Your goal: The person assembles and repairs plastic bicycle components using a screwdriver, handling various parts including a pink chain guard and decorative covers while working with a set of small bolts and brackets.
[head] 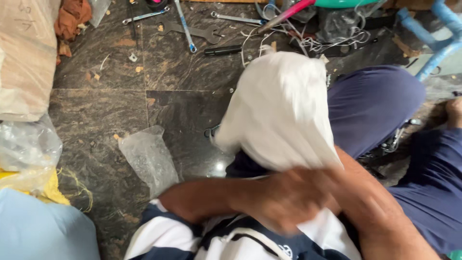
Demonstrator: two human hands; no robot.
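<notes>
Left hand (284, 200) has its grip closed on the white cloth (279, 110) above the dark floor (96, 106), right hand hidden behind it, its grip apparently impossible to tell.

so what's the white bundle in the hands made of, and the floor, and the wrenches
White bundle: soft matte cloth by its folds, possibly thin plastic; motion blur leaves it open. Floor: polished dark stone-look tile, with veining, joints and glare. Wrenches: bare silvery metal, shiny.

Left hand (284, 197): blurred, fingers curled closed, forearm crossing from the left.
Right hand: hidden; only its forearm (380, 212) shows, angled up-left.
</notes>
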